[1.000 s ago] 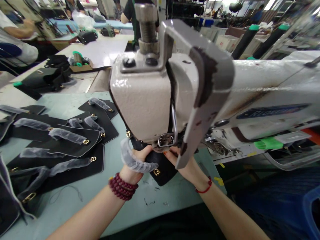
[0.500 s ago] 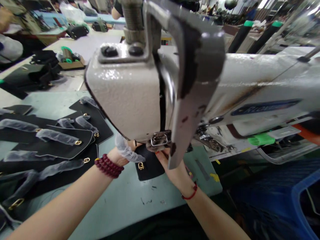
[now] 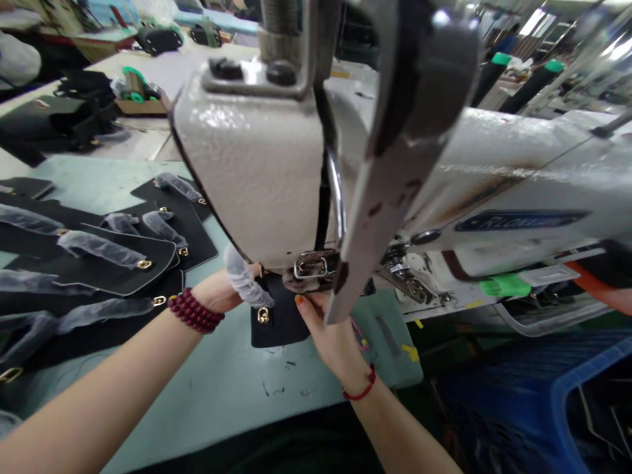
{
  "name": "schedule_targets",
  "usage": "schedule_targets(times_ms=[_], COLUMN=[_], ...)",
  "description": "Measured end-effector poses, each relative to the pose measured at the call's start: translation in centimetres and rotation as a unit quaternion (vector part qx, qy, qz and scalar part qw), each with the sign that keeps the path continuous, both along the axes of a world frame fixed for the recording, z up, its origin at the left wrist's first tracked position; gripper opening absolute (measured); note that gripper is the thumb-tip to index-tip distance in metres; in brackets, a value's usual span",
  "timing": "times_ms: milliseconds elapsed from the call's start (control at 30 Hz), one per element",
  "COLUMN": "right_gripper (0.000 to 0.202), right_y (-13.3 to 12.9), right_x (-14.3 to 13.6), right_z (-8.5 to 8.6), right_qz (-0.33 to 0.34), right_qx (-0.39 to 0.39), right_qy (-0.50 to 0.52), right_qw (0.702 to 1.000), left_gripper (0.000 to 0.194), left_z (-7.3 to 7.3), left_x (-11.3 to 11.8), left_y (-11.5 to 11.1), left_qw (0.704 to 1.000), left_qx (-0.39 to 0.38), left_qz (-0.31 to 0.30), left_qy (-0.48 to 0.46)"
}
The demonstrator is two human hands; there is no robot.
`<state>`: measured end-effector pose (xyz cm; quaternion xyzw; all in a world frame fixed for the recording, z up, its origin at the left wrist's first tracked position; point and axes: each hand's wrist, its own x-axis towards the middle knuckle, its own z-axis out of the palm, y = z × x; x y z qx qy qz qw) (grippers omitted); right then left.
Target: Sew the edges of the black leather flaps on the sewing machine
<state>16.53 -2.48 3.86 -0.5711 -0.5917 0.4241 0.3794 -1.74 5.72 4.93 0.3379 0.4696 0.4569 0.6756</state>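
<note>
A black leather piece (image 3: 286,326) lies under the head of a sewing machine (image 3: 251,178), its near edge facing me. A gold clasp (image 3: 264,316) sits on its left part, and a strap wrapped in clear film (image 3: 243,276) rises from there. My left hand (image 3: 227,289) is at the left side of the piece, against the wrapped strap; its fingers are mostly hidden by strap and machine head. My right hand (image 3: 328,339) grips the right side of the piece, thumb on top, the other fingers partly hidden behind the metal lever (image 3: 375,217).
Several black leather panels (image 3: 128,260) with film-wrapped straps cover the table at left. Thread scraps (image 3: 274,390) lie on the green tabletop (image 3: 222,388). A blue crate (image 3: 513,395) stands low at right. Black bags (image 3: 64,118) and a cardboard box (image 3: 141,106) sit farther back.
The view has shifted, so the hands and the leather piece appear a little farther left. More of the leather now shows beside my right thumb.
</note>
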Motion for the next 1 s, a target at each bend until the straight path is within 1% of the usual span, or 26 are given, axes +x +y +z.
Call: schedule_targets(times_ms=[67, 133, 200, 267, 300, 400, 467, 533, 600, 633, 667, 733, 800, 833, 867, 933, 1000], right_gripper=[0.041, 0.044, 0.045, 0.044, 0.044, 0.044, 0.043, 0.043, 0.042, 0.042, 0.042, 0.040, 0.038, 0.038, 0.038, 0.040, 0.040], right_y=[0.0, 0.1, 0.2, 0.4, 0.4, 0.5, 0.5, 0.5, 0.4, 0.5, 0.5, 0.5, 0.5, 0.4, 0.3, 0.1, -0.4], right_x=[0.2, 0.2, 0.2, 0.1, 0.0, -0.2, -0.3, -0.3, -0.3, -0.4, -0.4, -0.5, -0.5, -0.5, -0.5, -0.4, -0.4], right_z=[-0.2, -0.4, -0.5, -0.4, -0.3, -0.1, -0.2, -0.4, -0.6, -0.6, -0.7, -0.6, -0.6, -0.5, -0.5, -0.3, -0.2], right_qz=[0.011, 0.017, 0.017, 0.017, 0.018, 0.010, 0.002, 0.001, 0.001, -0.001, -0.004, -0.006, -0.006, -0.005, -0.004, 0.005, 0.019], right_qx=[-0.016, -0.026, -0.032, -0.036, -0.036, -0.035, -0.039, -0.046, -0.051, -0.053, -0.055, -0.059, -0.055, -0.051, -0.052, -0.074, -0.111], right_qy=[0.009, 0.018, 0.022, 0.029, 0.035, 0.059, 0.071, 0.082, 0.093, 0.099, 0.104, 0.115, 0.115, 0.112, 0.111, 0.118, 0.133], right_qw=[1.000, 0.999, 0.999, 0.999, 0.999, 0.998, 0.997, 0.996, 0.994, 0.994, 0.993, 0.992, 0.992, 0.992, 0.992, 0.990, 0.985], left_gripper=[0.038, 0.047, 0.053, 0.049, 0.047, 0.039, 0.032, 0.023, 0.011, 0.012, 0.019, 0.039, 0.054, 0.057, 0.056, 0.046, 0.033], left_z=[-0.2, -0.8, -1.6, -1.9, -1.9, -1.2, -1.0, -1.5, -2.7, -3.4, -4.0, -4.8, -4.8, -4.6, -4.3, -3.7, -3.2], left_x=[-0.2, -0.7, -1.1, -1.4, -1.5, -1.6, -1.8, -2.0, -1.7, -1.3, -0.7, 1.2, 3.4, 4.5, 5.4, 6.5, 6.6], left_y=[-1.7, -3.3, -4.3, -4.5, -4.4, -3.4, -3.1, -3.8, -5.6, -6.8, -8.1, -10.7, -12.6, -13.1, -13.2, -12.9, -12.0], left_qw=[1.000, 0.999, 0.997, 0.996, 0.997, 0.998, 0.997, 0.994, 0.984, 0.975, 0.966, 0.950, 0.949, 0.954, 0.959, 0.968, 0.974], left_qx=[-0.021, -0.036, -0.049, -0.044, -0.038, -0.019, -0.020, -0.030, -0.039, -0.042, -0.043, -0.030, 0.003, 0.013, 0.014, -0.007, -0.033], left_qz=[-0.009, -0.016, -0.033, -0.042, -0.043, -0.035, -0.028, -0.007, 0.025, 0.041, 0.053, 0.072, 0.093, 0.109, 0.127, 0.165, 0.180], left_qy=[-0.020, -0.036, -0.056, -0.058, -0.051, -0.039, -0.062, -0.108, -0.174, -0.212, -0.251, -0.301, -0.300, -0.281, -0.253, -0.188, -0.135])
